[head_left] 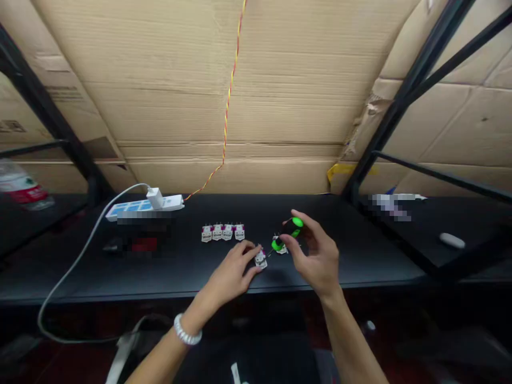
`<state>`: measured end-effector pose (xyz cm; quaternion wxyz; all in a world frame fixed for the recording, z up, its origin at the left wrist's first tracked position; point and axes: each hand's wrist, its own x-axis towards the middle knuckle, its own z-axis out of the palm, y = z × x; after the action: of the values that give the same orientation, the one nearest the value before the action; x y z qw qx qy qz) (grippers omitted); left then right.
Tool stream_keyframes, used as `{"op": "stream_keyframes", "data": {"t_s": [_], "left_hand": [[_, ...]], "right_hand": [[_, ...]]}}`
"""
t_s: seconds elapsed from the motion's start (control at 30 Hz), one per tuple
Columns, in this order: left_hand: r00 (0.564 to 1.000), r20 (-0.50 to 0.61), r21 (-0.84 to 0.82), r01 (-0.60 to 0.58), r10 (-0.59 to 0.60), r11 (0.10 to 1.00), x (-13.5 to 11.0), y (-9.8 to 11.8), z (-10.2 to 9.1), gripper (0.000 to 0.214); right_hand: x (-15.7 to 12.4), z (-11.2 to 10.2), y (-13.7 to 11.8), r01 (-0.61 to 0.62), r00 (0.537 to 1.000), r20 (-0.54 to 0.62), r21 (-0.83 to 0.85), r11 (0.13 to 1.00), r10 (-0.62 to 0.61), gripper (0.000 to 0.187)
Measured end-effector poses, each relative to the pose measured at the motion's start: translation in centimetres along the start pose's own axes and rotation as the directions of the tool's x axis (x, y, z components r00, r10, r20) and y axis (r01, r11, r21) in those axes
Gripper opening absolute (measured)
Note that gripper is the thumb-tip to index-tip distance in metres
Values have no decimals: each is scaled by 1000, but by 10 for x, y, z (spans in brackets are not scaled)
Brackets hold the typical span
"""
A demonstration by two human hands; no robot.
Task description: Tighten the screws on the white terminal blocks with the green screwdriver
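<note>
Your right hand: grip closed around a black-and-green screwdriver, tip hard to see. Your left hand: fingers pinching a small white terminal block, partly hidden.

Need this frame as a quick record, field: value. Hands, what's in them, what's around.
right hand: holds a screwdriver, black and green handle
left hand: fingertips at a small white block
by screwdriver tip: another white block
row: four white blocks, side by side
surface: black desk
back left: power strip with white charger
</note>
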<state>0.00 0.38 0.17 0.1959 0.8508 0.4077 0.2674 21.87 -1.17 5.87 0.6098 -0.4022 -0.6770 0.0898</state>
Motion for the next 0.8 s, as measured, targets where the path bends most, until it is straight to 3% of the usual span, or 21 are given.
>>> {"op": "stream_keyframes", "data": {"t_s": [0.17,0.33,0.4,0.5,0.67,0.8], "left_hand": [[1000,-1,-1,-31,31,1000,0,1,2,40],[999,-3,4,-53,53,999,0,1,3,37],[998,-11,10,-57,57,998,0,0,3,33],[998,-11,8,-57,57,998,1,0,3,32],[1000,-23,41,-21,22,999,4,3,2,37],[999,-47,70,-11,14,997,2,5,3,36]], "right_hand": [[-3,5,-8,-11,986,166,130,991,-11,59],[11,10,-23,45,971,228,144,989,-77,50],[20,13,-31,114,979,162,77,990,-125,39],[30,16,-40,112,992,62,27,993,-113,25],[30,17,-48,109,970,212,45,993,-116,41],[29,17,-42,54,985,160,30,998,-58,34]]}}
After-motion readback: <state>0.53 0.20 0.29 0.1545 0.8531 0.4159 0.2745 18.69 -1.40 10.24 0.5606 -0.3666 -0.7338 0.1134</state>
